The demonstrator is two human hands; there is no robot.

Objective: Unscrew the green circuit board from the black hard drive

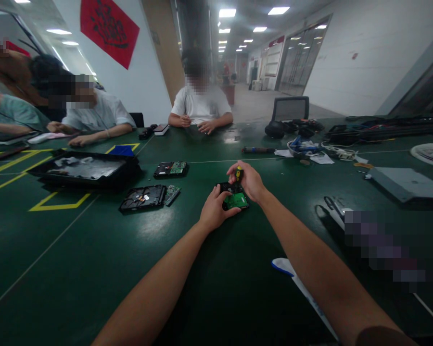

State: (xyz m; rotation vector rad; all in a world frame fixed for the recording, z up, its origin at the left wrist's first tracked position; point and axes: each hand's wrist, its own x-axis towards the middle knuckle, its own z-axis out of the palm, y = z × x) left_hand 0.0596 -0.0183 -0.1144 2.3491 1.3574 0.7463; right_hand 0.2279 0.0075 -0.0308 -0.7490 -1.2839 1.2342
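Note:
A hard drive with a green circuit board on its upper face lies on the table in front of me. My left hand grips its near left side, thumb along the front edge and fingers at the far left. Above the drive's far end, my right hand is closed round a small screwdriver with a yellow and black handle. The screwdriver's tip is hidden by the hand and too small to make out. To the left lie another hard drive, a loose circuit board and a further hard drive.
A black tray with small pieces stands left on the green table. Right are a grey metal case, a bundle of cables and a black-handled tool. Across the table sits a person; others sit at left.

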